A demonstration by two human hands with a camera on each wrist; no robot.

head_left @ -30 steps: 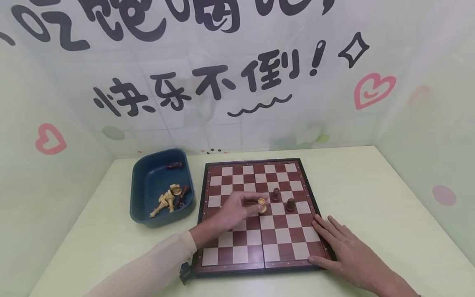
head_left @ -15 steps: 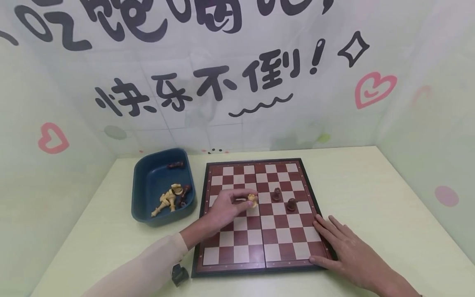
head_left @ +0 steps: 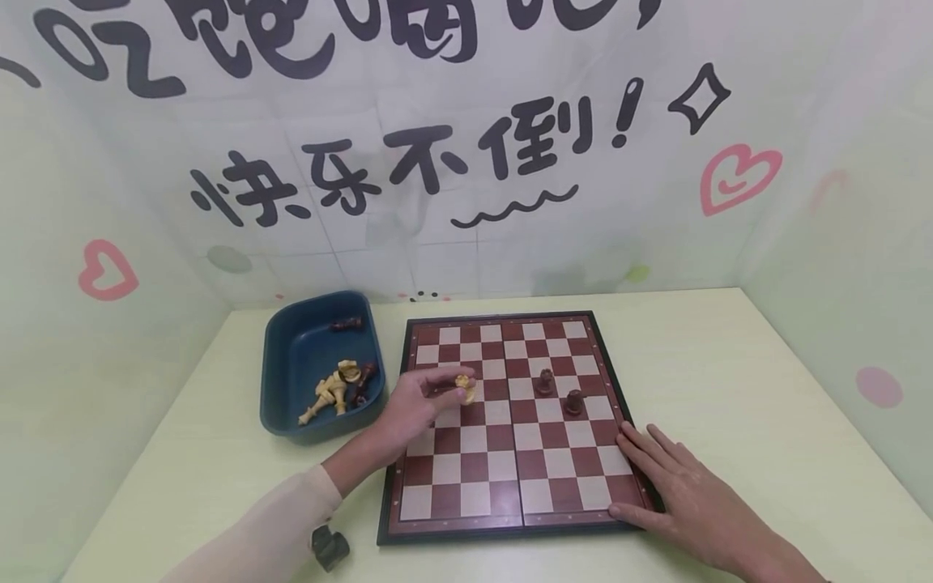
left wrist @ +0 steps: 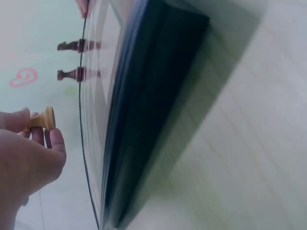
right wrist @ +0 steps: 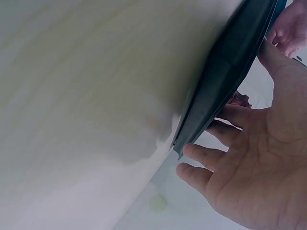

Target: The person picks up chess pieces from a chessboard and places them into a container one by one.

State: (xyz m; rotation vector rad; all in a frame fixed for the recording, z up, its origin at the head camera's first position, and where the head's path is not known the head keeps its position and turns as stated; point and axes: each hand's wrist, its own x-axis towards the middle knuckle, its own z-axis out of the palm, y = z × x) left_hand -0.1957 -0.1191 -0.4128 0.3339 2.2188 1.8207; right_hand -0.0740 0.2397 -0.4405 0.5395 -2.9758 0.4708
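Observation:
My left hand point(head_left: 410, 407) pinches a cream chess piece point(head_left: 466, 390) between thumb and fingers, over the left half of the chessboard point(head_left: 503, 495). In the left wrist view the piece's round base point(left wrist: 50, 118) shows free of the board. Its top looks notched in the head view. Two dark chess pieces, one point(head_left: 544, 382) with a widened top and a knight point(head_left: 574, 402), stand upright on the right half. My right hand point(head_left: 685, 498) rests against the board's right edge with fingers extended; the right wrist view shows its palm point(right wrist: 259, 167) beside the dark board side point(right wrist: 225, 72).
A blue bin point(head_left: 321, 437) stands left of the board. Inside lie several cream pieces point(head_left: 331, 389) and dark pieces point(head_left: 346, 324). Walls with printed writing and hearts enclose the pale table point(head_left: 182, 453) at the back and sides.
My left hand has moved left, carrying the cream chess piece from near the board's middle fold toward its left side. The right hand and the dark pieces stay where they were.

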